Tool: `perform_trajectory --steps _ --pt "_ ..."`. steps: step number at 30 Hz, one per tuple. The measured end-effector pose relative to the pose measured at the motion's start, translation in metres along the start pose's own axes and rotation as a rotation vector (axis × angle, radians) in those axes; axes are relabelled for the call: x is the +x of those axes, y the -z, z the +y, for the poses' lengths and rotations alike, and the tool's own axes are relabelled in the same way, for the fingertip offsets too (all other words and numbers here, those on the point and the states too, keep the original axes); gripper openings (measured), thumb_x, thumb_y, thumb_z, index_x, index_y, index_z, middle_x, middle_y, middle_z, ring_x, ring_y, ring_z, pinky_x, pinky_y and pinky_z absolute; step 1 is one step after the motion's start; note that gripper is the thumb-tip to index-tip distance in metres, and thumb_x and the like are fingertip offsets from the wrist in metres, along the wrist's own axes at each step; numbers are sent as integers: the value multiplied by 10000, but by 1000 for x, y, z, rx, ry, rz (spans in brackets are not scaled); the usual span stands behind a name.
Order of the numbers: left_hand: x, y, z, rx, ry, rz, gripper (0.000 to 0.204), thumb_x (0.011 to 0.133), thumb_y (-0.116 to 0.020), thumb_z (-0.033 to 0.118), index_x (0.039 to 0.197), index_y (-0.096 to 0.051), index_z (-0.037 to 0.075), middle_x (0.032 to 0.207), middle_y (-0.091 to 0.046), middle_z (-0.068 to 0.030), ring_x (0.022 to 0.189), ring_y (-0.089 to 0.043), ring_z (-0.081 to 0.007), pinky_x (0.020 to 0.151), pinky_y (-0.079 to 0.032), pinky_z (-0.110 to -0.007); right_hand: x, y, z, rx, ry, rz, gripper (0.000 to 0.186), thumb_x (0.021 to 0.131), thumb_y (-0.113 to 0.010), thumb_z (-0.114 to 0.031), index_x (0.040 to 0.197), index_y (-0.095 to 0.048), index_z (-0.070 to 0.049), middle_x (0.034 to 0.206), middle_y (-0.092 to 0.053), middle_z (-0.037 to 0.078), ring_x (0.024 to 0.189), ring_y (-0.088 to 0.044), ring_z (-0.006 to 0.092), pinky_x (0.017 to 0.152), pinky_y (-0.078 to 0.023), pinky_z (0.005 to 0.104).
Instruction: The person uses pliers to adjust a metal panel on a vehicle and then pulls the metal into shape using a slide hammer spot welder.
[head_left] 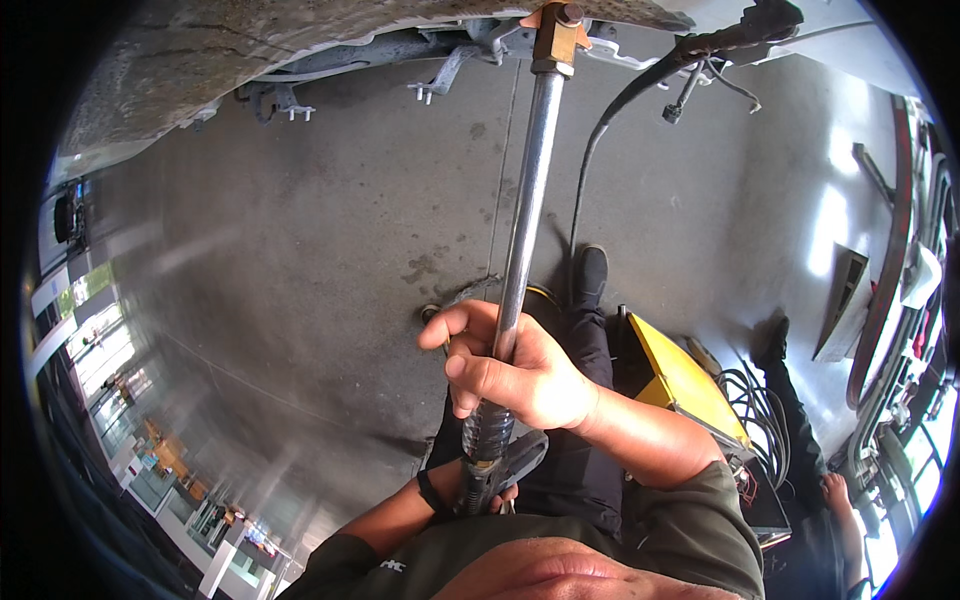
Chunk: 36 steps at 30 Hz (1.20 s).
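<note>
Here, in the head view, the person looks up along a long steel bar (522,210) that rises from the hands to the underside of a vehicle (330,40) overhead. The right hand (520,372) is closed around the lower part of the bar, fingers wrapped and thumb stretched out to the left. The left hand (490,492) sits just below it, mostly hidden; it appears closed on the dark grip (500,462) at the bar's bottom end, with a black band on the wrist. At the top, the bar ends in a brass-coloured fitting (556,38) that touches the chassis beside brackets and a hanging black cable (640,90).

As a judgement, the tool is already seated on its spot and both hands are braced, so the work on that fitting seems under way, not finished; nothing shows it loosened or removed.

Below lie the grey floor (300,260), a yellow box (680,375) with coiled cables, and another person's leg (785,400) to the right.
</note>
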<state>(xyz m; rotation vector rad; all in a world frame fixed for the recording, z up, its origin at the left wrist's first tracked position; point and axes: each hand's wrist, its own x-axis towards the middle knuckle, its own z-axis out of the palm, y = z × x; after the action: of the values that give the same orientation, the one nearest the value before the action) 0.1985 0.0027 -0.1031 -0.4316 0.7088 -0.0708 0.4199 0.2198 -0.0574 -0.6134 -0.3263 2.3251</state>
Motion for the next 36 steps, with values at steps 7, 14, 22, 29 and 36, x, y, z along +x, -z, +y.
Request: perform_trajectory --steps 7,14,22,29,36 --pt "-12 -12 3 -148 11 6 381 1020 -683 426 1205 -647 95 886 -674 -124 717 -708 -181 595 -593 -270 47 15 -73 -93 222 17 654 1027 -638 -209 1544 -376 93 755 -673 74 621 -659 184 665 -560 299" --pt "-1 17 -24 169 -54 5 261 1023 -673 357 979 -676 100 816 -697 -50 680 -684 -155 615 -566 -302 -23 0 31 84 -22 -47 412 979 -697 -91 1335 -568 72 824 -663 59 739 -692 154 735 -565 288" --pt "-4 -9 -9 -90 8 96 253 1022 -673 302 921 -654 71 803 -687 -55 640 -657 -134 581 -550 -249 -5 6 12 37 3 -41 359 995 -644 -76 1325 -568 42 822 -650 26 758 -671 115 748 -559 290" --pt "-3 6 -12 -103 -32 26 294 1024 -699 336 1104 -639 60 892 -682 -101 747 -672 -194 602 -578 -260 0 1 3 13 8 -80 324 1024 -643 -88 1321 -576 24 843 -653 -1 766 -672 86 741 -540 259" --pt "-5 -1 -6 -36 -42 30 298 1022 -701 352 1131 -634 82 861 -658 -109 713 -643 -202 581 -571 -256 2 -4 -7 5 22 -48 434 1012 -644 -86 1413 -543 43 822 -661 7 754 -677 94 741 -541 257"
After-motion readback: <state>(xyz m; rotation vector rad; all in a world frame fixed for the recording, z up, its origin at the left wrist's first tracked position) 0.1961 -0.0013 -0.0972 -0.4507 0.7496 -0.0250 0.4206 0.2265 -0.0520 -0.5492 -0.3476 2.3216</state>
